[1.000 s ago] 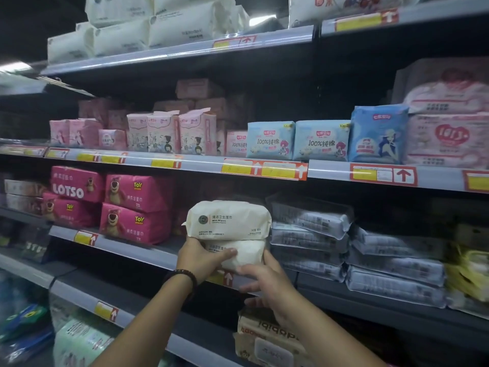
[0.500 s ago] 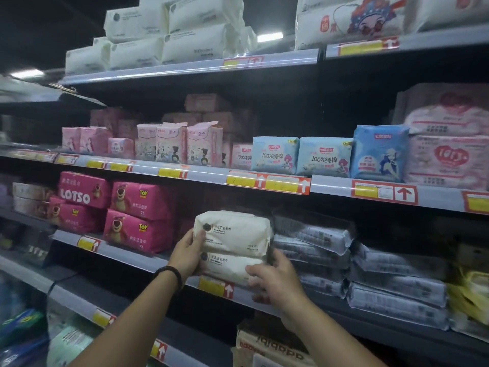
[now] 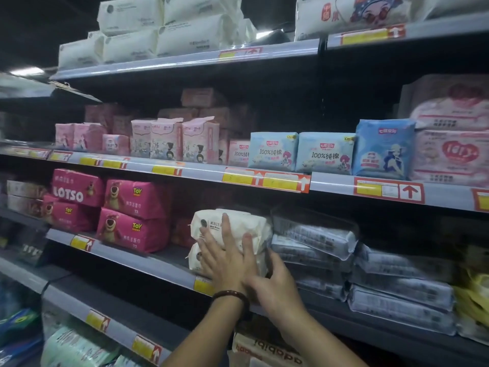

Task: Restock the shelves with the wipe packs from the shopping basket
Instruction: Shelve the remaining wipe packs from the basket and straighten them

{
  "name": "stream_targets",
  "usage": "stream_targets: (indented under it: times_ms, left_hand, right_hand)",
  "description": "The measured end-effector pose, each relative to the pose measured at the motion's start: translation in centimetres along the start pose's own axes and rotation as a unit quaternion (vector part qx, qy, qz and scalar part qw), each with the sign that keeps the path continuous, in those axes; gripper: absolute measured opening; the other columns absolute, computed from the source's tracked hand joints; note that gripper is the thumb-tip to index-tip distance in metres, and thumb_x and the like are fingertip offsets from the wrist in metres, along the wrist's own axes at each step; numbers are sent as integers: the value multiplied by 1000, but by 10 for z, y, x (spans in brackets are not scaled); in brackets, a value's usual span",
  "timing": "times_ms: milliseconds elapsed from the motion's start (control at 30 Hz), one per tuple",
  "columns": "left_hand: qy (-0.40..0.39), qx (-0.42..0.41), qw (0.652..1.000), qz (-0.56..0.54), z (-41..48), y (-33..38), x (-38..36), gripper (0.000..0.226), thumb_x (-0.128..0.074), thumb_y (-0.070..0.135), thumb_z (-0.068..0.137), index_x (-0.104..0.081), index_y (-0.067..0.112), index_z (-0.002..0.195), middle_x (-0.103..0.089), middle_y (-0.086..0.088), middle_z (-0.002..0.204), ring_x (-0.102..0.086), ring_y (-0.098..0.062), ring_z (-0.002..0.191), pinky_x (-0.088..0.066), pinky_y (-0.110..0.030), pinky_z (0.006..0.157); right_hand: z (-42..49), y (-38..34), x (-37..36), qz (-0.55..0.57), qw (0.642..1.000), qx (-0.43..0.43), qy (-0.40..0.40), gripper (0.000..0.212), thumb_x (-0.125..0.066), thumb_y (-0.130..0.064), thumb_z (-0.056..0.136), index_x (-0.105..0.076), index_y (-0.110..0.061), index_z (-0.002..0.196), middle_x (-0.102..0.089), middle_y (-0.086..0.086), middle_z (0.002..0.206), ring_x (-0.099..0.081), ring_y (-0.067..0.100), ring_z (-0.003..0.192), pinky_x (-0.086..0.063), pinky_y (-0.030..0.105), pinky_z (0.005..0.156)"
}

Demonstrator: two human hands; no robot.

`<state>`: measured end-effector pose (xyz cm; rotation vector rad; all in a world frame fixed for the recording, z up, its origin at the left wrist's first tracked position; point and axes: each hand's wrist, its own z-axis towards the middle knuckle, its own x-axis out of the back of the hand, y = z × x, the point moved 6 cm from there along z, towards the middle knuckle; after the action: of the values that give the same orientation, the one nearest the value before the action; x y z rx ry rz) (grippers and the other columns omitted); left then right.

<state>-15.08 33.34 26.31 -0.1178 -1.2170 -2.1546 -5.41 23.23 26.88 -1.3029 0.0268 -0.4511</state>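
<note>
Two white wipe packs lie stacked on the third shelf [image 3: 148,260], the upper pack [image 3: 238,221] on the lower pack [image 3: 195,256]. My left hand [image 3: 225,258], with a bead bracelet at the wrist, lies flat against their fronts, fingers spread. My right hand [image 3: 272,284] touches the stack's right side, one finger pointing up along the upper pack. Neither hand grips a pack. The shopping basket is out of view.
Pink Lotso packs [image 3: 132,229] stand left of the stack, with a dark gap between. Grey clear-wrapped packs [image 3: 317,234] press against its right. More white packs [image 3: 158,35] fill the top shelf. A brown pack [image 3: 264,350] sits on the shelf below my arms.
Both packs went from my hands deeper onto the shelf. My left hand let go of the stack's side and now lies flat on its front; the view came closer.
</note>
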Motion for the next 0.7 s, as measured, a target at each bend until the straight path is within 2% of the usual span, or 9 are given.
stream_targets:
  times_ms: [67,133,200,300,400,500,533,600,700]
  left_hand:
    - [33,0,999,12,-3,4,-12,72,-3,76,93,12,53,159,9,-13,174,1,-39,160,-9,-63,126]
    - [58,-7,998,38,-3,7,-17,73,-2,76,94,7,50,161,3,-16,175,-3,-43,159,-13,-68,123]
    - [61,-9,997,51,0,10,-22,74,-4,76,96,2,47,164,3,-15,175,-3,-43,159,-15,-69,122]
    - [54,-17,996,64,-1,12,-23,72,-8,74,97,4,47,163,7,-15,175,1,-42,160,-13,-68,122]
    - [30,-21,996,79,-1,8,-23,71,-7,74,98,11,48,162,10,-16,174,2,-43,160,-13,-68,122]
    - [22,-21,995,91,-6,13,-13,71,-19,67,102,7,43,163,6,-21,173,-2,-45,159,-17,-70,120]
    - [43,-53,993,95,-13,21,-5,69,-29,59,105,-4,36,165,-1,-23,172,-8,-45,158,-22,-70,118]
    - [83,-187,973,103,-38,44,4,62,-44,46,105,-25,26,160,-19,-22,169,-21,-43,156,-31,-66,114]
    - [48,-367,917,148,-80,77,-20,79,-50,51,96,-20,24,164,-22,-22,170,-24,-41,157,-26,-61,118]
  right_hand:
    - [1,4,9,-44,999,-5,7,63,-79,-16,84,-51,-33,138,-61,-12,127,-66,8,108,-63,29,85]
    - [3,5,23,-109,994,-2,28,74,-81,-26,83,-46,-32,148,-50,-5,142,-58,14,121,-59,30,92]
    - [2,2,39,-163,985,18,45,64,-80,-30,87,-47,-35,141,-46,-6,140,-54,14,123,-51,24,88]
    - [-2,6,55,-208,976,33,53,60,-76,-29,90,-47,-33,143,-47,-6,140,-59,16,122,-48,26,93]
    - [-14,5,62,-233,971,39,45,60,-72,-31,93,-45,-30,146,-44,-8,140,-63,10,107,-46,20,85]
    - [-29,1,74,-290,954,61,39,60,-68,-35,97,-38,-33,149,-35,-11,145,-50,6,118,-41,21,93]
    - [-33,-1,79,-308,948,67,42,61,-67,-37,99,-35,-34,151,-31,-11,146,-46,8,123,-40,22,97]
    - [-36,-3,91,-333,938,77,56,65,-66,-38,100,-30,-33,154,-29,-10,150,-41,12,136,-41,27,109]
    - [-33,-9,104,-331,938,84,62,69,-67,-39,98,-30,-32,156,-30,-9,155,-33,15,149,-38,35,121]
